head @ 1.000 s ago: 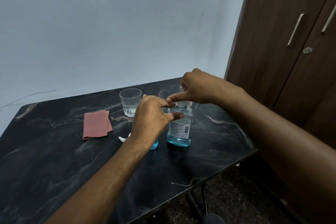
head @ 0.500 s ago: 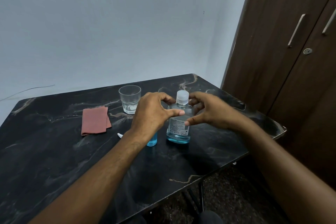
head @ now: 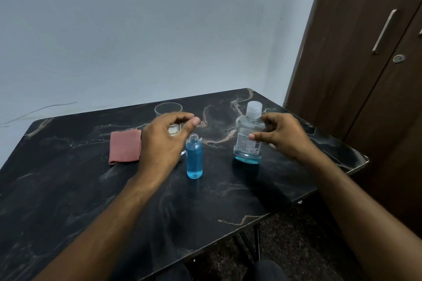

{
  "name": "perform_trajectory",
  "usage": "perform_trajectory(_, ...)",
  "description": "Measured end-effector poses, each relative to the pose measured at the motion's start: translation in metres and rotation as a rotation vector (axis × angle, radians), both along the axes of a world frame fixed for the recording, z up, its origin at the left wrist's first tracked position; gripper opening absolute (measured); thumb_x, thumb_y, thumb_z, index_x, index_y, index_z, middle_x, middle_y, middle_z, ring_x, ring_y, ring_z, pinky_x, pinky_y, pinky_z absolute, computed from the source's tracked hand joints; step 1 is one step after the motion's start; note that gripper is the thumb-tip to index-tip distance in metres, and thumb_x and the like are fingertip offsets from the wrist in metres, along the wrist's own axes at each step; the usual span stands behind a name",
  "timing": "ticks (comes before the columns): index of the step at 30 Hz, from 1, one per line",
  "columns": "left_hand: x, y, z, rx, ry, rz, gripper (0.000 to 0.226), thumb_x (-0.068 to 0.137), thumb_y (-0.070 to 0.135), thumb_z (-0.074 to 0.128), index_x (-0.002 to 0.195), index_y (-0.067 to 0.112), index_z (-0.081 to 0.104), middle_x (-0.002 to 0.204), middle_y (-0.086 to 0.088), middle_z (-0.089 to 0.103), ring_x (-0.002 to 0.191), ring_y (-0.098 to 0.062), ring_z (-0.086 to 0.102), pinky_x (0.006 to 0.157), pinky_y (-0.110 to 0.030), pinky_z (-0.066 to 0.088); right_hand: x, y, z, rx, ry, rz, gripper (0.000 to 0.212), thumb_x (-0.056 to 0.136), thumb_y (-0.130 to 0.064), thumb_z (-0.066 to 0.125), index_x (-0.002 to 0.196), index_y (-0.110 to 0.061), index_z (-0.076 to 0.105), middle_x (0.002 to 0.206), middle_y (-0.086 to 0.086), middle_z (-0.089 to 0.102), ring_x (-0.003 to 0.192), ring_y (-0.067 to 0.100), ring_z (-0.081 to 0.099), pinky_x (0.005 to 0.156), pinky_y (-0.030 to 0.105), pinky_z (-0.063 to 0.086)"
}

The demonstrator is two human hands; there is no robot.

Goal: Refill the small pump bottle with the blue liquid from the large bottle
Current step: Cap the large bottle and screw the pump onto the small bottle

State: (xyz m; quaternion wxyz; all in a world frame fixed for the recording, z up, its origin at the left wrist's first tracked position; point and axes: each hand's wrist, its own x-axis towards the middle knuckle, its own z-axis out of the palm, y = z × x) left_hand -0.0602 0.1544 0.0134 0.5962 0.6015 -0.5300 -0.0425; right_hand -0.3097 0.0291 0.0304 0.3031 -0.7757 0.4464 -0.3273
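1. Small pump bottle (head: 194,158) stands uncapped and nearly full mid-table, just beside the left hand (head: 163,141), whose fingers curl loosely, empty; a stray knuckle could topple it.
2. Large bottle (head: 248,136), capped and nearly drained, stands upright; the right hand (head: 282,136) spreads wide beside it, holding nothing.
3. Glass (head: 168,112) and cloth (head: 125,149) crowd the left; the table (head: 274,191) edge lies near on the right.

Home room: wooden wardrobe (head: 365,75) (keyed lock), marble-look table (head: 68,189), plain wall (head: 159,29).
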Motion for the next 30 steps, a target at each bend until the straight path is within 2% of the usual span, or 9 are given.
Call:
perform_trajectory(4,0.014,0.008,-0.015,-0.015,0.085,0.051,0.019,0.104,0.031,0.055,0.110,0.028,0.073,0.096,0.017,0.075,0.097,-0.004,0.072,0.090,-0.033,0.058,-0.006,-0.001,0.003,0.058,0.030,0.007,0.045,0.076,-0.010,0.085,0.119,-0.007,0.070,0.091,0.000,0.077,0.073,0.003,0.072,0.055,0.013,0.052)
perform_trajectory(6,0.020,0.009,-0.023,0.002,0.093,0.074,0.018,0.104,0.024,0.055,0.109,0.029,0.072,0.097,0.015,0.075,0.098,-0.008,0.072,0.091,-0.039,0.059,-0.005,0.000,0.003,0.083,0.026,0.014,0.045,0.078,-0.009,0.083,0.120,-0.006,0.068,0.093,0.002,0.076,0.070,0.002,0.071,0.051,0.012,0.049)
perform_trajectory(9,0.030,0.011,-0.030,0.054,0.114,0.099,0.018,0.102,0.017,0.058,0.107,0.025,0.074,0.098,0.011,0.076,0.097,-0.012,0.073,0.091,-0.044,0.059,-0.005,-0.002,0.003,0.093,0.017,0.004,0.053,0.076,-0.011,0.085,0.125,-0.007,0.065,0.101,0.006,0.076,0.086,0.015,0.073,0.059,0.018,0.053)
perform_trajectory(16,0.045,0.021,-0.039,0.141,0.146,0.135,0.025,0.096,0.009,0.064,0.094,0.031,0.075,0.090,0.020,0.075,0.087,0.008,0.071,0.087,-0.025,0.059,-0.005,0.007,-0.002,0.108,0.034,-0.015,0.083,0.067,-0.014,0.089,0.141,-0.014,0.051,0.123,0.005,0.070,0.099,0.014,0.070,0.078,0.029,0.058)
perform_trajectory(19,0.047,0.024,-0.039,0.160,0.148,0.142,0.026,0.095,0.009,0.065,0.091,0.033,0.074,0.086,0.021,0.073,0.084,0.007,0.071,0.083,-0.013,0.055,-0.006,0.022,0.004,-0.035,0.185,-0.197,0.091,0.064,-0.027,0.092,0.143,-0.015,0.048,0.128,0.004,0.060,0.104,0.019,0.061,0.086,0.036,0.054)
perform_trajectory(22,0.051,0.028,-0.040,0.171,0.147,0.163,0.023,0.095,0.008,0.065,0.093,0.028,0.075,0.085,0.020,0.073,0.085,0.001,0.071,0.076,-0.004,0.050,-0.006,0.046,0.008,-0.326,0.205,-0.435,0.070,0.064,-0.038,0.089,0.123,-0.015,0.061,0.108,0.003,0.058,0.088,0.012,0.052,0.065,0.020,0.040)
perform_trajectory(25,0.053,0.030,-0.040,0.191,0.156,0.152,0.020,0.095,0.007,0.064,0.096,0.022,0.077,0.089,0.014,0.075,0.086,0.001,0.070,0.076,-0.003,0.049,0.018,0.084,0.006,-0.504,0.101,-0.341,0.029,0.075,-0.028,0.086,0.097,-0.019,0.070,0.086,-0.006,0.057,0.069,0.002,0.050,0.059,0.008,0.036)
perform_trajectory(28,0.053,0.028,-0.040,0.189,0.171,0.146,0.019,0.095,0.007,0.064,0.099,0.017,0.078,0.088,0.015,0.075,0.087,0.002,0.071,0.080,-0.006,0.052,0.069,0.121,-0.016,-0.475,0.157,-0.068,0.006,0.087,-0.020,0.076,0.090,-0.016,0.072,0.089,-0.003,0.060,0.078,0.009,0.054,0.072,0.023,0.050)
perform_trajectory(30,0.054,0.026,-0.041,0.184,0.187,0.158,0.021,0.094,0.006,0.063,0.098,0.018,0.079,0.086,0.015,0.075,0.086,0.003,0.071,0.081,-0.010,0.053,0.108,0.141,-0.037,-0.466,0.262,0.118,0.008,0.093,-0.015,0.066,0.099,-0.012,0.069,0.102,0.002,0.058,0.093,0.018,0.054,0.082,0.034,0.049)
